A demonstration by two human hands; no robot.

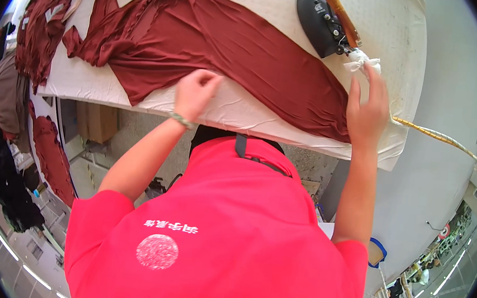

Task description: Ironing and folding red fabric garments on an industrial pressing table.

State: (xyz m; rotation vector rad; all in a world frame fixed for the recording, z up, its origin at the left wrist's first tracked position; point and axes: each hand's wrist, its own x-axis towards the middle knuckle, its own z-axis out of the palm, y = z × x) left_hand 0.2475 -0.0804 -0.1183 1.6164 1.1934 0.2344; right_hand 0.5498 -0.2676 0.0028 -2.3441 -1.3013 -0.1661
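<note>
One dark red garment (231,50) lies spread across the white padded tabletop (242,112), bunched at its left end. The left hand (196,92) rests on the garment's near edge with its fingers curled, pinching the cloth. The right hand (367,107) lies flat and open on the garment's right end. One black iron (318,21) stands just beyond it. A second pile of dark red garments (44,21) sits at the tabletop's far left.
</note>
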